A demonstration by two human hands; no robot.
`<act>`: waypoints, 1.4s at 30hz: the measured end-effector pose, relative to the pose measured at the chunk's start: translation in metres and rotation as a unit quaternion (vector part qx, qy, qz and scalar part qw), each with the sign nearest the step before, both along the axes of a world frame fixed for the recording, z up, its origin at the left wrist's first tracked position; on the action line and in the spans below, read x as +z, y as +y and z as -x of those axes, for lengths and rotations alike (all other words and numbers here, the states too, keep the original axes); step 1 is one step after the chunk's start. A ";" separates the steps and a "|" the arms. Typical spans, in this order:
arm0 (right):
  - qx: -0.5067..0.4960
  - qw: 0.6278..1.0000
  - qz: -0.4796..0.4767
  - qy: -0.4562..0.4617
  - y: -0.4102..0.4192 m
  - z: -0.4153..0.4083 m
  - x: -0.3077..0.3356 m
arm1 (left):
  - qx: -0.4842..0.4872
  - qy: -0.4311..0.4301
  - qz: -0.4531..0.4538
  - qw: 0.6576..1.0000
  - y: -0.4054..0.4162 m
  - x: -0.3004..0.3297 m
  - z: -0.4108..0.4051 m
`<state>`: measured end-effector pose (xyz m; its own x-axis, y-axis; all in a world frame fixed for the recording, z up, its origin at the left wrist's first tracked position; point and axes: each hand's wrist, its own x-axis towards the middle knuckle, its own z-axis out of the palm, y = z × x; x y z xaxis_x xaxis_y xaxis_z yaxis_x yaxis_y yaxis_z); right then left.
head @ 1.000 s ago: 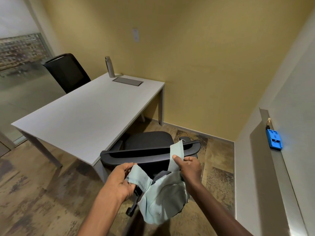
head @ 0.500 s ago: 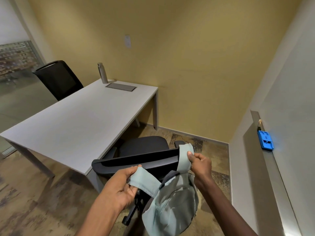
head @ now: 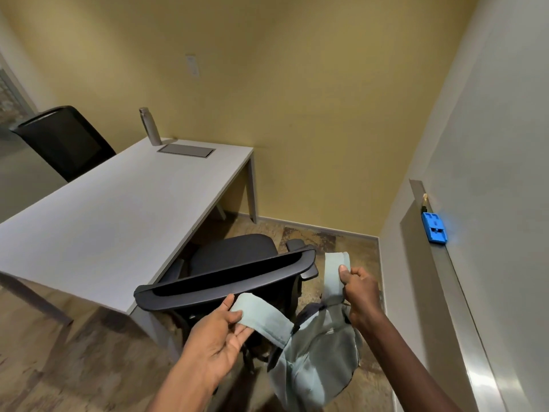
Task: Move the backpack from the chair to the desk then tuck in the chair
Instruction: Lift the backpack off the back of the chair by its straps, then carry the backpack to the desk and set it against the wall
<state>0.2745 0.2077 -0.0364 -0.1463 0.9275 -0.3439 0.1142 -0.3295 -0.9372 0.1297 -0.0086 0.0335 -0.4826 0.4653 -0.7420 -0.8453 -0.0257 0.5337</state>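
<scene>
A small office with mustard-yellow walls and a mottled brown floor holds a white desk running off to the left. At the centre of things, the right hand is closed in a fist around one pale green strap of the backpack, thumb pressed on top. The left hand has the other strap between thumb and loosely spread fingers, a lighter hold. The backpack hangs below both hands, behind the backrest of the black chair and clear of its seat, which is bare. Just beyond the hands the chair stands pulled out from the desk edge. Farther off, at the desk's far end, a metal bottle stands beside a grey panel.

The step in hand appears to be the carry. Next, the bag must rise above the backrest and swing left onto the open desktop, before the chair is pushed under.
</scene>
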 end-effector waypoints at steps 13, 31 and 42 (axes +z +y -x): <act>0.013 0.999 0.002 -0.031 -0.017 -0.043 0.039 | -0.259 0.324 0.010 0.910 0.010 -0.032 -0.036; -0.119 0.991 -0.053 -0.023 0.008 -0.101 0.100 | -0.244 0.507 -0.002 0.826 0.076 -0.008 -0.088; -0.093 0.993 -0.071 0.011 0.107 -0.114 0.148 | -0.234 0.493 -0.055 0.836 0.167 0.037 -0.090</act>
